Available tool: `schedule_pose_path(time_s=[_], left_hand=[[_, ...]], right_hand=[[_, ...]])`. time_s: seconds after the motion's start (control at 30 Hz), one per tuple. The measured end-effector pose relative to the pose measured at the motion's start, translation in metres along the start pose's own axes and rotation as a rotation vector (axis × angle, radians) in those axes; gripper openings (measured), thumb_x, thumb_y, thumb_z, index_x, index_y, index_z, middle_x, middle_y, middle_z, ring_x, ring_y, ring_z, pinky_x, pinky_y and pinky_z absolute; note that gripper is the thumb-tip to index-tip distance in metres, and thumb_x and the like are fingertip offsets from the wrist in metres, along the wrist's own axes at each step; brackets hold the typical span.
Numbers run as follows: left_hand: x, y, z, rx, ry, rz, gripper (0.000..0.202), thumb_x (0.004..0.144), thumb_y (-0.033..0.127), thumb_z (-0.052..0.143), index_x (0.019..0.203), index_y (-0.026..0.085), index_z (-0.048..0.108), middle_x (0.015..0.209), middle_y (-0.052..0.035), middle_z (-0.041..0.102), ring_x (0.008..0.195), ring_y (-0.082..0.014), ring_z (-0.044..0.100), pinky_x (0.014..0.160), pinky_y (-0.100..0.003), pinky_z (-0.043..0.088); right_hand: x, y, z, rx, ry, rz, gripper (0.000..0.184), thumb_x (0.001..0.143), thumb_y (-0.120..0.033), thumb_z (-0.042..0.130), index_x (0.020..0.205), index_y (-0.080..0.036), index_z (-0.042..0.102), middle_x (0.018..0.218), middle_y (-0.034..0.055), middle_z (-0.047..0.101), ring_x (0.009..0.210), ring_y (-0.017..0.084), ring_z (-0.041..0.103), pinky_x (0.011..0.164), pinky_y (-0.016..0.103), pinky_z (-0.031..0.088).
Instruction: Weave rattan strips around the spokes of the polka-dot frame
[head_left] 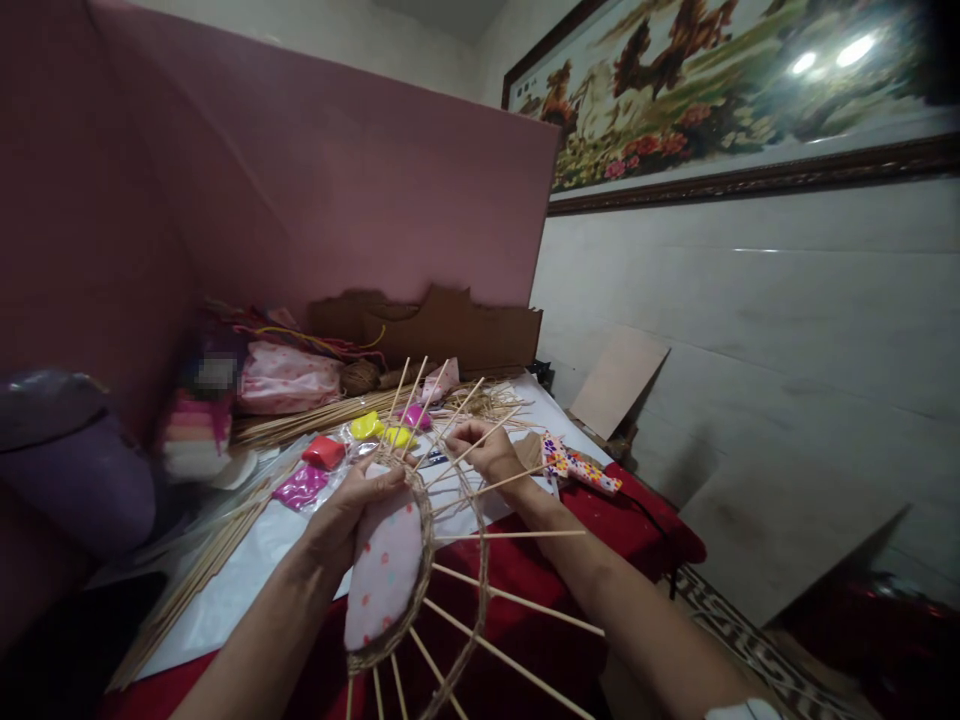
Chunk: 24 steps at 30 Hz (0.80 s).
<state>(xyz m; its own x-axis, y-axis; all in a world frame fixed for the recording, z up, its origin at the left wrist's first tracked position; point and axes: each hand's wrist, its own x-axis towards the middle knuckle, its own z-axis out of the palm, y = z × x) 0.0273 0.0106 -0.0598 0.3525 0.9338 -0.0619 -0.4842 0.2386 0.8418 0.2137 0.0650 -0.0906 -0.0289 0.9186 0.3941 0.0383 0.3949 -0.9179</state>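
The left hand (pixel 375 485) grasps a half-round fan (pixel 386 560) by its upper end, thumb over the spotted cloth; the fan stands tilted in front of the person, above the near part of the table (pixel 656 525); a braided cord edge (pixel 429 540) runs round the curve of the cloth, and thin sticks (pixel 525 535) spread out from it; an outer cord (pixel 484 570) crosses those sticks in a wider arc.

The right hand (pixel 491 455) is at the upper part of that arc among the sticks, its fingers bent close together; whether they pinch the cord or a stick I cannot tell.

Beyond the left hand lie a red packet (pixel 324 452), a purple packet (pixel 300 488) and a yellow packet (pixel 366 426); a bundle of long sticks (pixel 214 575) lies along the left side of the table; farther back are a spotted cloth heap (pixel 289 380) and, just beside it, a ball of twine (pixel 360 377), with brown cardboard (pixel 450 330) upright behind; a flowered piece (pixel 581 465) lies to the right of the right hand.
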Motion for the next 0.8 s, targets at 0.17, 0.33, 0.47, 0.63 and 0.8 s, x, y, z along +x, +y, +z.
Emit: schedule_pose_path(time_s=[0.17,0.33,0.47,0.63,0.8], left_hand=[[0.0,0.0,-0.002,-0.016,-0.032,-0.01,0.025,0.062,0.014,0.071,0.084,0.014,0.058,0.068,-0.0039,0.069,0.055,-0.0171,0.065,0.056,-0.028,0.054],[0.0,0.001,-0.003,-0.028,-0.025,-0.012,0.023,0.062,0.015,0.071,0.081,0.013,0.06,0.064,-0.0037,0.068,0.053,-0.0162,0.064,0.053,-0.026,0.054],[0.0,0.002,-0.002,-0.052,-0.005,-0.021,0.025,0.061,0.013,0.071,0.083,0.014,0.06,0.063,-0.0032,0.067,0.052,-0.0162,0.064,0.054,-0.027,0.054],[-0.001,0.003,-0.001,-0.058,0.013,-0.04,0.026,0.058,0.014,0.072,0.081,0.014,0.059,0.063,-0.0035,0.068,0.052,-0.0171,0.064,0.055,-0.028,0.055],[-0.001,0.004,-0.001,-0.039,0.011,-0.038,0.026,0.057,0.016,0.072,0.081,0.014,0.059,0.061,-0.0024,0.067,0.049,-0.016,0.063,0.051,-0.025,0.054]], right_hand=[[-0.001,-0.012,-0.003,-0.004,0.007,-0.014,0.013,0.065,-0.027,0.065,0.062,-0.016,0.059,0.057,-0.0027,0.053,0.053,0.009,0.045,0.052,0.023,0.036],[0.003,-0.02,-0.007,-0.003,0.034,-0.034,0.014,0.065,-0.028,0.065,0.064,-0.016,0.059,0.059,-0.0026,0.054,0.055,0.01,0.047,0.053,0.023,0.036],[0.005,-0.024,-0.009,-0.014,0.07,-0.055,0.016,0.065,-0.031,0.065,0.064,-0.016,0.059,0.059,-0.0027,0.053,0.054,0.01,0.046,0.052,0.023,0.035],[0.006,-0.028,-0.01,-0.034,0.107,-0.082,0.019,0.066,-0.033,0.065,0.062,-0.017,0.057,0.058,-0.0029,0.051,0.053,0.01,0.044,0.05,0.023,0.034],[0.007,-0.034,-0.011,-0.053,0.124,-0.106,0.017,0.066,-0.032,0.065,0.062,-0.017,0.059,0.06,-0.0016,0.054,0.057,0.011,0.046,0.052,0.024,0.036]])
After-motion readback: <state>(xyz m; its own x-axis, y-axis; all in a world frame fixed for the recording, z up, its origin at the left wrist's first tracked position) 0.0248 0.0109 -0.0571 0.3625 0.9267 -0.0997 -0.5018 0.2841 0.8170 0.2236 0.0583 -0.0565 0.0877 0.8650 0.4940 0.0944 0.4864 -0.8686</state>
